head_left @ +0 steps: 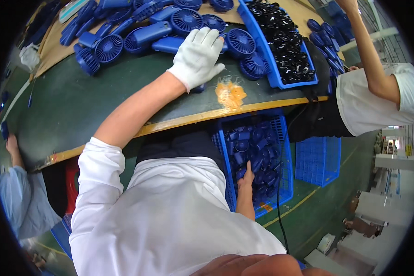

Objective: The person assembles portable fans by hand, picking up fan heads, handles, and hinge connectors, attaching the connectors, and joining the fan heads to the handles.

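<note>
My left hand [199, 51], in a white glove, lies palm down over the blue handheld fans on the green tabletop. Its fingers are stretched out and the thumb stands apart. A small dark blue piece [198, 88] shows under the wrist. Round fan heads, such as one fan [240, 42] to the right of the glove, lie close by. Below the table edge, my bare right hand [246, 177] reaches into a blue basket [288, 184] filled with blue fans [262, 152]. That hand seems closed on a handheld fan [240, 173]; its fingers are partly hidden.
A blue tray [275, 82] of small black parts stands right of the fans. The wooden table edge [193, 120] runs above the basket. A black cable [279, 211] hangs beside it, near another blue basket [317, 161]. Co-workers stand right [368, 101] and left [25, 198].
</note>
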{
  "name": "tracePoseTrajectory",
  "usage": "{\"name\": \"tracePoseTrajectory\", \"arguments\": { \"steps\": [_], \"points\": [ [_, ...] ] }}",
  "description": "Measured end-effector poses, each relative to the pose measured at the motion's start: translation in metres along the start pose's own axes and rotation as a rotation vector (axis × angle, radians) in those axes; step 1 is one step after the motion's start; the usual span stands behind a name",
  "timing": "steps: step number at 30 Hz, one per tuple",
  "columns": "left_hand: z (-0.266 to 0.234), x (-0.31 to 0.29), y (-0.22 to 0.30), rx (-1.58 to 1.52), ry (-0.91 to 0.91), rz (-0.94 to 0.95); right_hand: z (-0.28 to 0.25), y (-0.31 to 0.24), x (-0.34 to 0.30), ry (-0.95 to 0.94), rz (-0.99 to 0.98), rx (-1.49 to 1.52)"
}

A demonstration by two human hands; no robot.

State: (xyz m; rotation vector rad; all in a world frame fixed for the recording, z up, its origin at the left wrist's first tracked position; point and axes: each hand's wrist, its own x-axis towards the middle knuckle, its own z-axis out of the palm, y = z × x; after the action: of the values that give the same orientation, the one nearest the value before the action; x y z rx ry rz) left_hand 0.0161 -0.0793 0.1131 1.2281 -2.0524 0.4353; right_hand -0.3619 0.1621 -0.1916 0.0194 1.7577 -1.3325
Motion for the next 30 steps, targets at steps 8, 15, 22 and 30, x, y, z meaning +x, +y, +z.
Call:
{"name": "tracePoseTrajectory", "arguments": {
  "steps": [8,15,22,30],
  "points": [
    [0.027,0.06,-0.01,0.007,-0.655,-0.213,0.021,-0.007,-0.029,0.043,-0.188,-0.264],
    [-0.023,0.005,-0.01,-0.297,-0.397,-0.266,0.182,-0.197,-0.108,-0.25,-1.363,-0.315],
    [-0.085,-0.077,-0.008,-0.076,-0.264,-0.311,0.248,-0.409,-0.004,0.222,-1.634,-0.528],
    [-0.096,-0.124,-0.013,0.138,-0.226,-0.347,0.29,-0.485,0.076,0.357,-1.201,-1.252]
  ]
}}
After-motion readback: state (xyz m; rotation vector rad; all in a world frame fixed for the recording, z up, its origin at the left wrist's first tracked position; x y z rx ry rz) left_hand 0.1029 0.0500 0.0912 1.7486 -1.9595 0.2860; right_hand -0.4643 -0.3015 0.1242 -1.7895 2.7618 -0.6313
